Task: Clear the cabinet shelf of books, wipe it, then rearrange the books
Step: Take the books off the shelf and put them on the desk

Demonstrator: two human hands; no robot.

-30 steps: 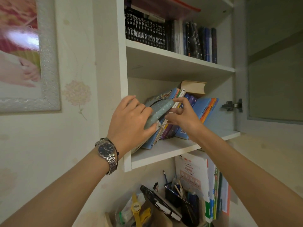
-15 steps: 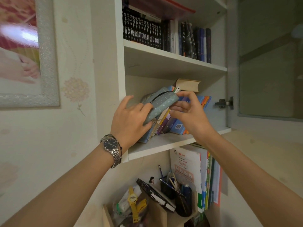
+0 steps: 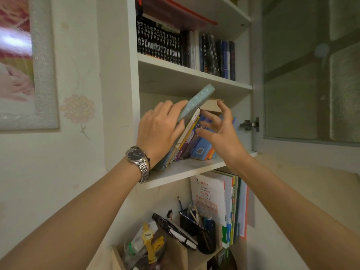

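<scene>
A pale teal book [image 3: 195, 102] tilts toward one o'clock above the leaning books [image 3: 191, 141] on the middle shelf [image 3: 187, 168]. The left hand [image 3: 159, 131], a watch [image 3: 137, 159] on its wrist, grips the teal book's lower end with curled fingers. At three o'clock of it the right hand [image 3: 220, 129] hangs spread, fingers apart, holding nothing, just before a tan book [image 3: 211, 106] lying flat atop the row.

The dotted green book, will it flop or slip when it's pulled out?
Likely stiff: the green book juts up straight past the left hand. Its cover looks smooth, so it might slip. The leaning books beside it may topple.
</scene>
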